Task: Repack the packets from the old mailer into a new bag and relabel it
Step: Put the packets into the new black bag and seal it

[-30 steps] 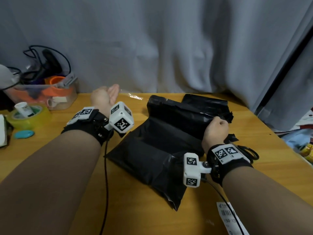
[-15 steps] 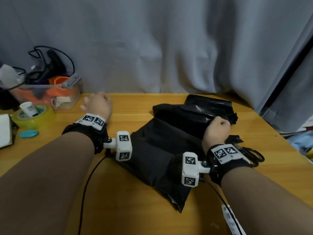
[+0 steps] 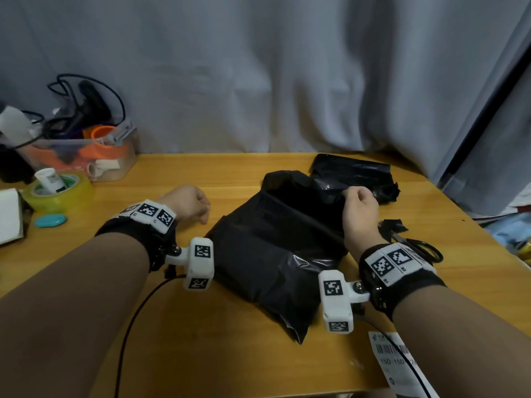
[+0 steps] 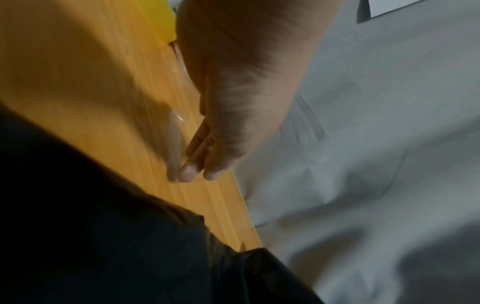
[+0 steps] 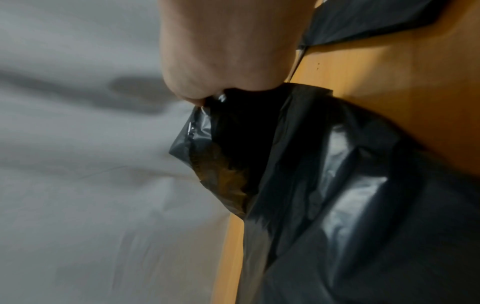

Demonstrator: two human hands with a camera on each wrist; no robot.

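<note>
1. A wooden table [image 3: 235,173] fills the scene before you, backed by a grey curtain [image 3: 258,76].
2. A large black plastic bag [image 3: 273,254] lies at the table's middle, bulging as if already filled; no packets are visible, so whether they sit inside cannot be told. Its mouth points away from you, likely so the flap can be folded shut.
3. A second, crumpled black mailer [image 3: 353,176] rests behind it at the far edge, probably the old one set aside.
4. A clear plastic bin [image 3: 86,156] of odds and ends stands at far left, with a yellow-green tape roll [image 3: 57,193] just in front of it, within reach for sealing.
5. Your right hand [image 3: 359,211] is a closed fist, back upward, pinching the bag's open rim and lifting it a little; the right wrist view shows the film gathered in your knuckles.
6. Your left hand [image 3: 186,202] hovers low over bare table left of the bag, its fingers [image 4: 189,172] loosely extended downward, holding nothing.
7. A white shipping label [image 3: 399,363] with a barcode lies at the near edge by your right forearm, waiting to be applied.
8. Black scissors [image 3: 422,251] lie just right of your right wrist.
</note>
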